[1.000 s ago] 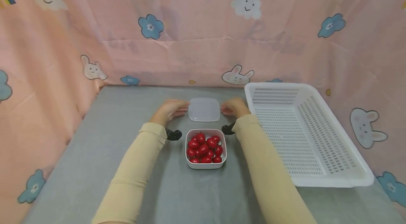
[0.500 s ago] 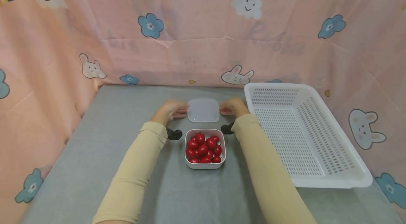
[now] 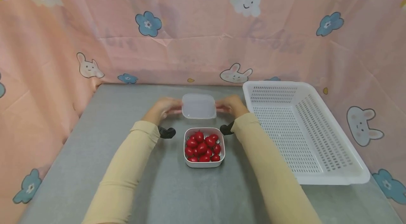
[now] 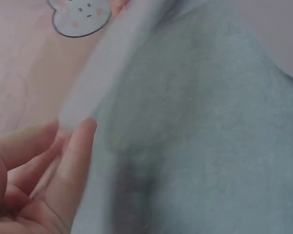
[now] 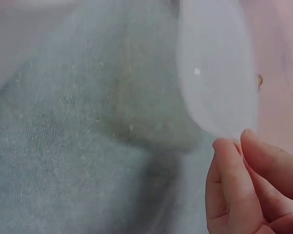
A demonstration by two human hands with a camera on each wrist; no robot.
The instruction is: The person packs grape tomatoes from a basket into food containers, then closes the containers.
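A translucent plastic lid [image 3: 198, 106] is held level between both hands, raised off the grey table. My left hand [image 3: 165, 107] pinches its left edge between thumb and fingers; the left wrist view shows those fingertips [image 4: 89, 126] at the lid's rim. On the opposite edge my right hand [image 3: 232, 104] pinches the lid too, and the right wrist view shows its thumb and fingers [image 5: 229, 151] meeting at a corner. Nearer to me, between the forearms, stands a white square container [image 3: 204, 165] filled with small red cherry tomatoes [image 3: 202, 147].
A large white perforated basket [image 3: 333, 179] stands on the right side of the table [image 3: 108, 121], close to my right forearm. Behind the table hangs a pink curtain [image 3: 177, 54] printed with rainbows, bunnies and flowers.
Both hands have lifted the lid off the table and shifted it slightly left. Its shadow now shows apart from it. The tomato container and the basket stay in place.
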